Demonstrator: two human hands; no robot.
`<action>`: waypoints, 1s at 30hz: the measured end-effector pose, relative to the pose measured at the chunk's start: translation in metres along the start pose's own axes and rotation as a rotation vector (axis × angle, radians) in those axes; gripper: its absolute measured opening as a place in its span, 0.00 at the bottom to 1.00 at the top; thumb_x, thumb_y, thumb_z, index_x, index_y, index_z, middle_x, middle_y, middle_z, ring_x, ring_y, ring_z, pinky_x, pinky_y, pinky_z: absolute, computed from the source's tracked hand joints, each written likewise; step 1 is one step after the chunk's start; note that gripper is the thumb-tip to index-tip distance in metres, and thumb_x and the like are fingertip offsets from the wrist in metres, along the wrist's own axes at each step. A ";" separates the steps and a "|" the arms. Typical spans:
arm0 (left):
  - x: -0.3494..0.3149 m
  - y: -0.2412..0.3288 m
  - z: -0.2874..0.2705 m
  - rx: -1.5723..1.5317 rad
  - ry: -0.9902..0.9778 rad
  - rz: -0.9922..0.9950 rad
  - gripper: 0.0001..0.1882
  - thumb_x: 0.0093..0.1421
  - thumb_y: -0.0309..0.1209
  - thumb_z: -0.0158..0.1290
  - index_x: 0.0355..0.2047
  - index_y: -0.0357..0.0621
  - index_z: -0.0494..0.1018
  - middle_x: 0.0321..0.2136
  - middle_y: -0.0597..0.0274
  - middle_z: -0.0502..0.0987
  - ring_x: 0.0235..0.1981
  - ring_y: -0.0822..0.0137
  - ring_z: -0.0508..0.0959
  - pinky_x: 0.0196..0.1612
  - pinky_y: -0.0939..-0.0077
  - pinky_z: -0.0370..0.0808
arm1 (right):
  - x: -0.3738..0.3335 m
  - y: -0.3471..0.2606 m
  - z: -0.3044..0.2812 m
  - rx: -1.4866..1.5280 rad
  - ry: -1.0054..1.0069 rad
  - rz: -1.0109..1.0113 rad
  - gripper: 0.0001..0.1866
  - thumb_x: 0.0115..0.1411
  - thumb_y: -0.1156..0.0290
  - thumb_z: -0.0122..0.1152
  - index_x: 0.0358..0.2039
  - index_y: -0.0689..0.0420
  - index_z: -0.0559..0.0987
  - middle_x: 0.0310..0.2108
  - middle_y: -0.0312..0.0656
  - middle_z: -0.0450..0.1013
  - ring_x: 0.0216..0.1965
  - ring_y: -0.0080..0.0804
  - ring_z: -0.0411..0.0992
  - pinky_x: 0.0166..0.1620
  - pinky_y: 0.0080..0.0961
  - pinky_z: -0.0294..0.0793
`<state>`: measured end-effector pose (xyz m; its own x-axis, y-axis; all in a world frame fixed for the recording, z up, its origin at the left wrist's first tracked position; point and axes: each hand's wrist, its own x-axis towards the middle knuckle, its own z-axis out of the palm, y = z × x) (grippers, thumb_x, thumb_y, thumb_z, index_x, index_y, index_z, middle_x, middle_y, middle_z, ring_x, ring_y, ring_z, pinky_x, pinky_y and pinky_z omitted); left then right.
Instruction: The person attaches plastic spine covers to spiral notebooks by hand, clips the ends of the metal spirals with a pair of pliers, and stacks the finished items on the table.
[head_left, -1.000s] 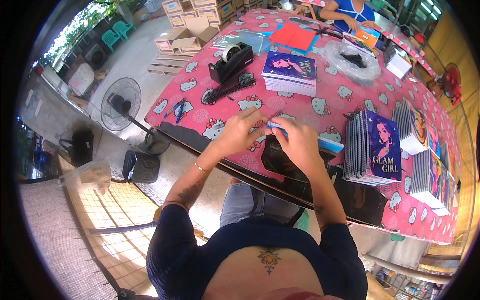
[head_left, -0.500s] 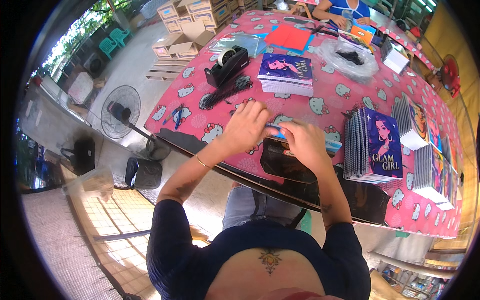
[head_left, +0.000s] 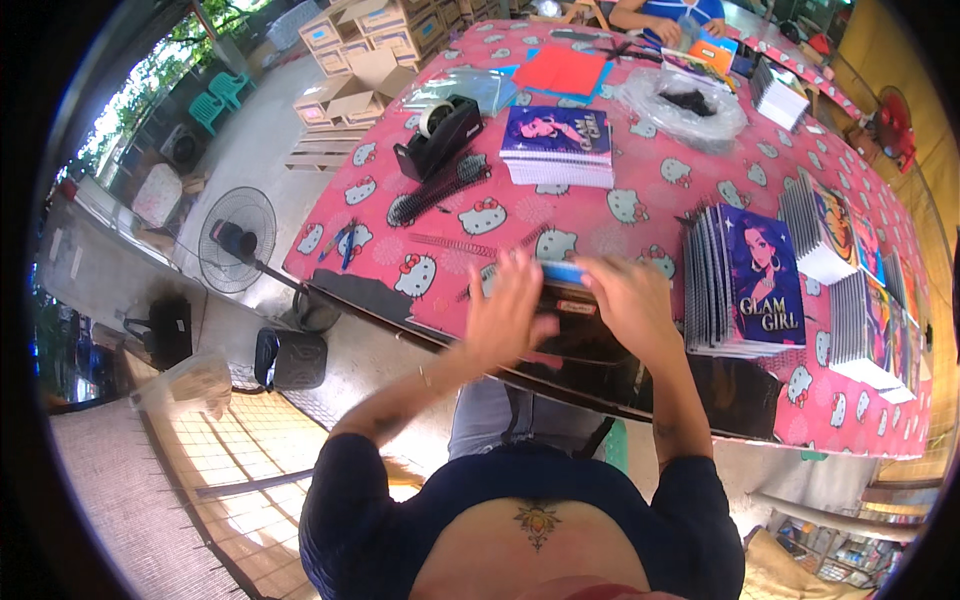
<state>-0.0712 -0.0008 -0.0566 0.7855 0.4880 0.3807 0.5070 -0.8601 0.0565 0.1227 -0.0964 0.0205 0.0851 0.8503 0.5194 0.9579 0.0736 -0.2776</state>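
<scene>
My left hand (head_left: 508,310) is slightly blurred, fingers stretched and thumb apart, over the table's near edge; it appears to hold nothing. Beside it, my right hand (head_left: 632,305) has its fingers closed at the end of a thin blue-edged piece (head_left: 563,271), whose kind I cannot make out. Below lies a dark brown board or box (head_left: 570,335) with a small label. A loose thin spiral binding coil (head_left: 455,243) lies beyond my left hand. To the right of my right hand stands a stack of spiral notebooks (head_left: 765,275) with purple covers.
Farther back are another notebook stack (head_left: 557,150), a black tape dispenser (head_left: 440,138), a bundle of black coils (head_left: 435,195) and a clear plastic bag (head_left: 690,110). More notebooks (head_left: 870,335) stand at right. A standing fan (head_left: 238,240) is left of the table. Another person sits across.
My left hand has come away from the blue-edged piece, moving down toward me with fingers opening. My right hand stays at the piece, slightly shifted. The thin coil on the table is now in sight.
</scene>
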 end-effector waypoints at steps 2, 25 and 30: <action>0.042 -0.017 -0.016 0.211 0.166 0.030 0.49 0.59 0.60 0.51 0.68 0.33 0.57 0.70 0.40 0.55 0.71 0.42 0.55 0.67 0.29 0.44 | -0.005 0.001 0.003 0.006 -0.059 0.024 0.12 0.59 0.69 0.61 0.44 0.50 0.81 0.30 0.40 0.78 0.30 0.43 0.78 0.36 0.40 0.73; 0.055 0.008 -0.020 0.125 0.105 0.172 0.51 0.56 0.58 0.57 0.67 0.31 0.55 0.69 0.36 0.55 0.72 0.40 0.53 0.68 0.34 0.48 | -0.013 0.007 -0.007 0.082 0.005 0.005 0.21 0.56 0.67 0.66 0.51 0.53 0.77 0.38 0.45 0.80 0.37 0.46 0.78 0.43 0.43 0.73; 0.060 0.023 -0.031 0.074 0.090 0.187 0.47 0.60 0.57 0.51 0.67 0.32 0.56 0.69 0.39 0.57 0.72 0.43 0.54 0.69 0.34 0.47 | -0.052 0.040 -0.005 0.701 0.345 0.267 0.28 0.54 0.69 0.74 0.55 0.56 0.75 0.46 0.44 0.80 0.45 0.37 0.79 0.51 0.33 0.74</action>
<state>-0.0233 0.0042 -0.0039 0.8348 0.3030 0.4596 0.3830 -0.9194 -0.0896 0.1582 -0.1400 -0.0136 0.4742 0.6859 0.5520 0.5097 0.2973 -0.8073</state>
